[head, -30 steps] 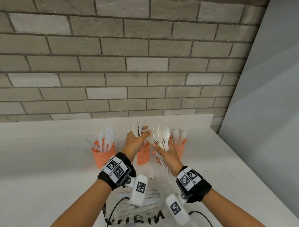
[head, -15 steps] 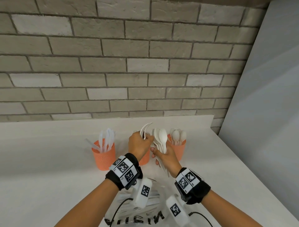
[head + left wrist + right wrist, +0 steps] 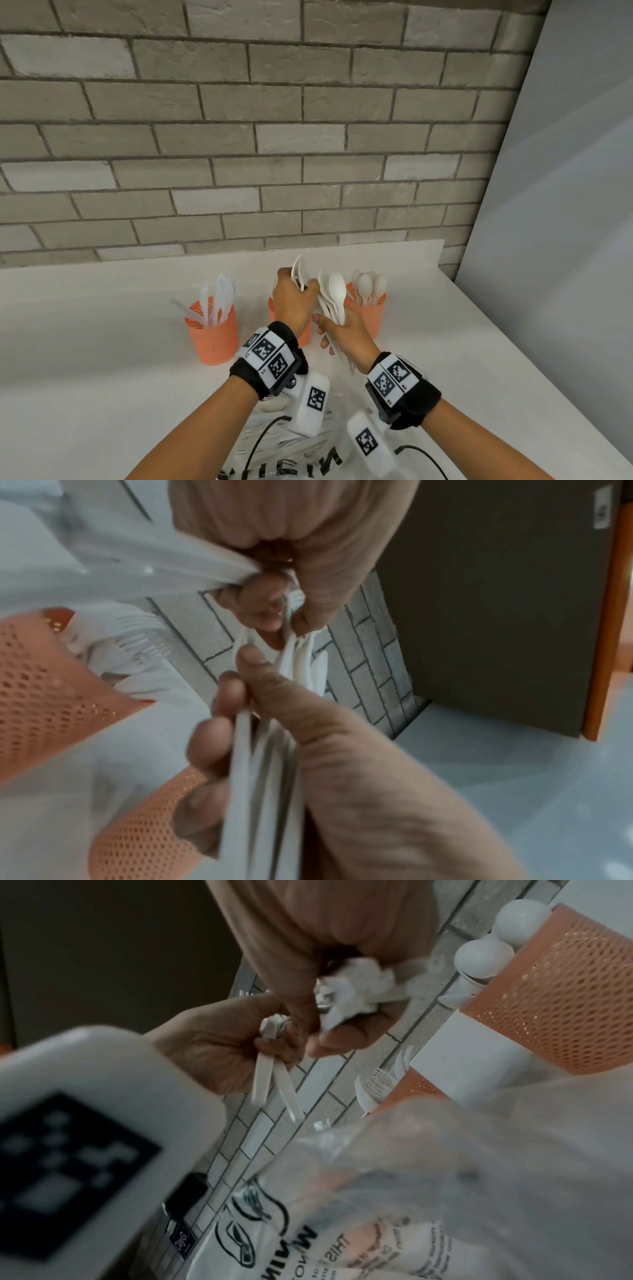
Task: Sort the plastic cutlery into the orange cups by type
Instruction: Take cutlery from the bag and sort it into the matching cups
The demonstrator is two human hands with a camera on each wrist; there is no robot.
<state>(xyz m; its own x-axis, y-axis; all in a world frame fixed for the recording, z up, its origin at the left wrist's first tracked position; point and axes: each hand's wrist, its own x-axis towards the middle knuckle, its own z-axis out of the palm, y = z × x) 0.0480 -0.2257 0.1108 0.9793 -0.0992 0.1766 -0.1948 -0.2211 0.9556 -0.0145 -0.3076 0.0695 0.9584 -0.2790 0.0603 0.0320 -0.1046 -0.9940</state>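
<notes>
left hand (image 3: 291, 301) grips white plastic forks (image 3: 298, 270) at frame centre; right hand (image 3: 346, 334) clasps a white plastic spoon bundle (image 3: 334, 298). three perforated orange mesh cups (image 3: 212, 334) stand on the smooth white counter (image 3: 85, 342) below a rough grey brick wall (image 3: 239, 120).

Little print can be read. The clear plastic bag (image 3: 394, 1191) lying at the near edge of the desk (image 3: 102, 342) carries bold black capitals — in the right wrist view "NIN" and "ON" show upside down beside a leaf-like logo, with smaller lines starting "THIS" too blurred to follow. In the head view only the cut-off bottoms of those letters show. The wrist bands (image 3: 270, 356) carry black-and-white square codes with tiny tags — "L1", "R1", "R2".
</notes>
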